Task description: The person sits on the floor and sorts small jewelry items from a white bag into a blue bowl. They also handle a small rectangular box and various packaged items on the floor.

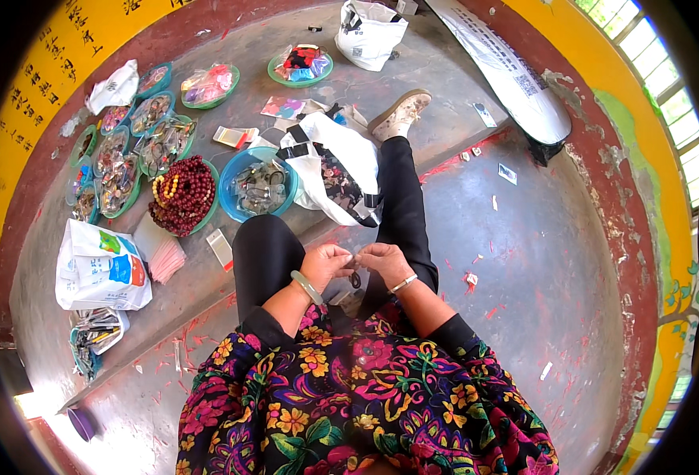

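Note:
Above my lap, my left hand (327, 263) and my right hand (386, 261) meet with fingertips pinched close together. Between them is something small and dark that I cannot make out; a dark looped bit (355, 279) hangs just below the fingers. A pale bangle (307, 288) circles my left wrist, and a light bracelet (403, 283) my right. Just beyond my hands lies an open white bag (349, 150) with dark patterned contents. Left of it stands a blue basin (227, 192) holding small clear packets.
Dark red bead strings (182, 198) fill a bowl on the left, among several basins of small goods. A printed white bag (102, 269) stands near a box of tools (96, 336). Another white bag (371, 33) is far back. A raised ledge edge (163, 321) crosses the floor.

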